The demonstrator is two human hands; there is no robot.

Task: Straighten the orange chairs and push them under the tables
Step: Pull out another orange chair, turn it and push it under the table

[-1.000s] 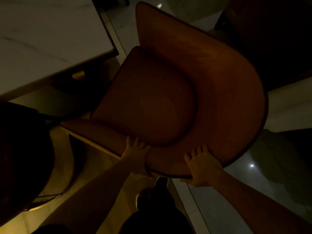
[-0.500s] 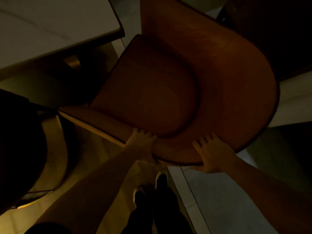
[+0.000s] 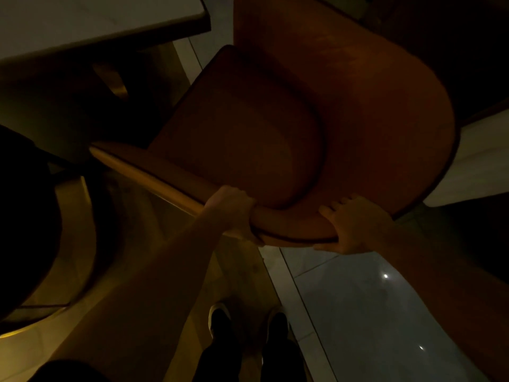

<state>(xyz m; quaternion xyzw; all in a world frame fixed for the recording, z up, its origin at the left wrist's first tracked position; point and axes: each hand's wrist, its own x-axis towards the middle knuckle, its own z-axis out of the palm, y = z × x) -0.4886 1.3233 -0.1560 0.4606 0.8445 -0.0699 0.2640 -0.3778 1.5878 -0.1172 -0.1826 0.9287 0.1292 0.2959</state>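
Note:
An orange chair (image 3: pixel 275 128) with a curved wraparound back fills the middle of the dim view, its seat pointing up-left toward a pale marble-topped table (image 3: pixel 91 20). My left hand (image 3: pixel 234 210) is wrapped over the near rim of the backrest. My right hand (image 3: pixel 355 224) grips the same rim a little to the right, thumb underneath. The seat's front corner lies close to the table's corner, beside it rather than under it.
A dark round chair back (image 3: pixel 24 221) stands at the left edge, near my left arm. Another dark seat (image 3: pixel 454 51) sits at the upper right. My two shoes (image 3: pixel 248 323) stand on the glossy tile floor (image 3: pixel 371 312) just behind the chair.
The chair has slid away from me toward the table's corner. Both hands keep their hold on the backrest rim, and the left fingers have curled more tightly over it.

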